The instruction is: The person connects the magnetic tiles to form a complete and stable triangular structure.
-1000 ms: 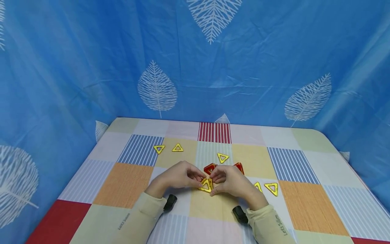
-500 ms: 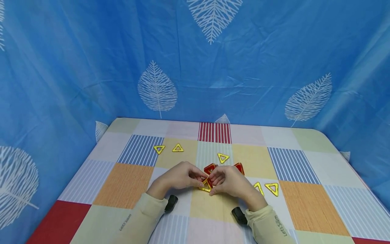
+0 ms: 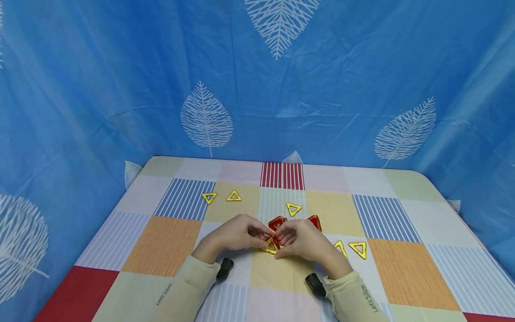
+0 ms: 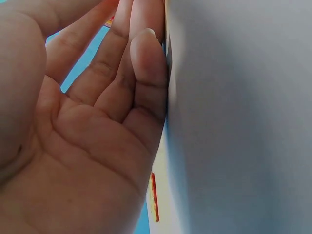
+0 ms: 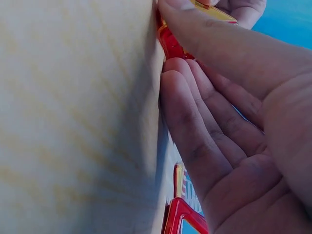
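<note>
In the head view both hands meet over the middle of the table at a small standing group of hollow triangular building tiles. A yellow triangular tile (image 3: pixel 268 251) faces front, with a red triangular tile (image 3: pixel 276 242) leaning behind its right side. My left hand (image 3: pixel 241 232) has its thumb and fingertips on the group's left side. From the right, my right hand (image 3: pixel 303 239) pinches the group with thumb and curled fingers. The right wrist view shows red tile (image 5: pixel 170 45) under the right thumb and a yellow edge (image 5: pixel 222 14) at the other hand's fingertips.
Red tiles (image 3: pixel 276 222) lie just behind the hands, and more red tiles (image 3: pixel 315 220) behind the right hand. Loose yellow triangles (image 3: pixel 209 194) lie at back left, one yellow triangle (image 3: pixel 293 205) at back centre, and two right, including a yellow triangle (image 3: pixel 365 250). A blue curtain (image 3: pixel 257 120) hangs behind.
The right side of the group between my hands looked yellow a second ago; red now shows there, behind the front yellow tile. Both hands have barely moved.
</note>
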The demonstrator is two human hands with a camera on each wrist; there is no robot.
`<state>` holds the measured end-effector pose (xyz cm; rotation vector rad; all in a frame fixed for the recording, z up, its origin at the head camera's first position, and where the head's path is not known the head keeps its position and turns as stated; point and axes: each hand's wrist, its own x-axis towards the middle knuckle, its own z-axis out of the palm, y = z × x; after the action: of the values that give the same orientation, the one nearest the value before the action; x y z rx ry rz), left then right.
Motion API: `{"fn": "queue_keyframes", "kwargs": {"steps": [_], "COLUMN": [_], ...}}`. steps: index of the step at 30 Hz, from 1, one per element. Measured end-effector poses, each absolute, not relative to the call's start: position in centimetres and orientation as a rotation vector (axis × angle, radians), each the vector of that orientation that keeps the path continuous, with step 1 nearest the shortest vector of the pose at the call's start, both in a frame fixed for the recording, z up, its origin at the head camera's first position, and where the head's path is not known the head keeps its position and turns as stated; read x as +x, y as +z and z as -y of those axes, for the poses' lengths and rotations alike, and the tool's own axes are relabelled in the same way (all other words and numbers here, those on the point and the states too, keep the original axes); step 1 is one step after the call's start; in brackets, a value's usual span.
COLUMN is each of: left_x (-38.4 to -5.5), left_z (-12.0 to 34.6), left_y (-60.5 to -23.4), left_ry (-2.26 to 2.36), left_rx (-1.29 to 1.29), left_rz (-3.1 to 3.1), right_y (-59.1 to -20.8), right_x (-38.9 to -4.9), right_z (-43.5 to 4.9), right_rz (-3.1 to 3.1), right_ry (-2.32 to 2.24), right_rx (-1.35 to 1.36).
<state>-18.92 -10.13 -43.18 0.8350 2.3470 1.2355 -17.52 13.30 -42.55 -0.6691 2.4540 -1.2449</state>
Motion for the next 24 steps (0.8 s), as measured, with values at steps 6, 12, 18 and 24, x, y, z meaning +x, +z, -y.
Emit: {"fn": "queue_keyframes", "kwargs": {"steps": [6,12,18,24], "left_x": [-18.81,-18.81,-18.82,-18.77], "left_z": [10.12,10.24,10.37,10.34], "left_y": [-43.06,-43.12,-43.35,-43.39], "left_ry": [1.243,1.266,1.276,1.265], "left_rx": [0.802,0.791,0.791,0.756], "left_rz": [-2.331,-2.290,-2.226,-2.164], "right_y": [-42.53,-42.47,-42.49,-42.38], "right_x": [-17.51,-17.44,-17.38,-17.23], "right_z": [-13.43,-13.56,-13.74,-13.89], "right_rz": [-2.456,-2.445,-2.417,-2.418], "right_ry": [-1.230,-1.228,-1.249,-1.293], "right_rx": [-0.685,-0.702,-0.726,-0.706]}}
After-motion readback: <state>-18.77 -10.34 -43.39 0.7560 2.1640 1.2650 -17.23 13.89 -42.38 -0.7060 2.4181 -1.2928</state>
